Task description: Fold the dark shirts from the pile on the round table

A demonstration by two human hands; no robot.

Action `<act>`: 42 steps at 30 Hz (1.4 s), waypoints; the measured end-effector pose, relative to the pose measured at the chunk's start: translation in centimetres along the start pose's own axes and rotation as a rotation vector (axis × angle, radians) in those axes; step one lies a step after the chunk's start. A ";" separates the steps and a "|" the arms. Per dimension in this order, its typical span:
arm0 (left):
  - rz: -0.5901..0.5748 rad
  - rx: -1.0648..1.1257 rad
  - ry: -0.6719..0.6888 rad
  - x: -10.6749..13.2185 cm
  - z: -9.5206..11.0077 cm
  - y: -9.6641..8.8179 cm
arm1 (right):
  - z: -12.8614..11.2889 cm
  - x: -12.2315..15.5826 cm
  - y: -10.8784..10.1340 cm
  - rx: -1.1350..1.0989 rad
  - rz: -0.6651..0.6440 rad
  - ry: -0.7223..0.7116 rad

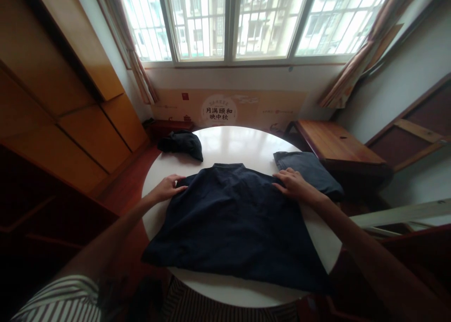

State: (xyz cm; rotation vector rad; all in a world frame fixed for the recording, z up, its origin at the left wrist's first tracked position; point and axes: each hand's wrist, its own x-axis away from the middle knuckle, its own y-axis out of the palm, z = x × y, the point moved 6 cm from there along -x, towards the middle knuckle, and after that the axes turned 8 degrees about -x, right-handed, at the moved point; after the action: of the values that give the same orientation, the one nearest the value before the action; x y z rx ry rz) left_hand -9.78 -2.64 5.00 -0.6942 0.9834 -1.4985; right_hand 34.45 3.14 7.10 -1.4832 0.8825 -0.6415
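Note:
A dark navy shirt (236, 223) lies spread on a round white table (232, 141), its collar toward the window and its hem at the near edge. My left hand (171, 186) is closed on the shirt's left shoulder edge, thumb and fingers pinching the cloth. At the opposite shoulder, my right hand (291, 183) grips the cloth between thumb and fingers. The shirt's lower corners reach past the table's rim on the left and right. Its sleeves cannot be made out.
A crumpled black garment (181, 144) sits at the table's far left. A folded blue-grey garment (308, 174) lies at the right, overhanging the rim. Beyond it stands a wooden desk (324, 138). Wooden cabinets (70, 124) line the left, and a barred window (229, 26) faces me.

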 end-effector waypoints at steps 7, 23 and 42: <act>0.174 0.188 -0.115 -0.6 -2.0 -1.0 | 1.2 -1.0 0.9 0.086 -0.094 0.094; 0.175 0.144 -0.233 -3.4 -6.0 -0.8 | 1.2 -2.1 0.6 -0.015 0.019 0.145; 0.154 0.019 0.089 -10.3 -0.3 2.0 | -0.8 -7.9 2.5 -0.054 0.042 0.106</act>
State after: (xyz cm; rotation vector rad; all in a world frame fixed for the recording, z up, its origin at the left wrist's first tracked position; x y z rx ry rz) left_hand -7.39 7.54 4.18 -0.5295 1.0649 -1.4117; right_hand 29.00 9.23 5.52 -1.4854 1.0171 -0.6749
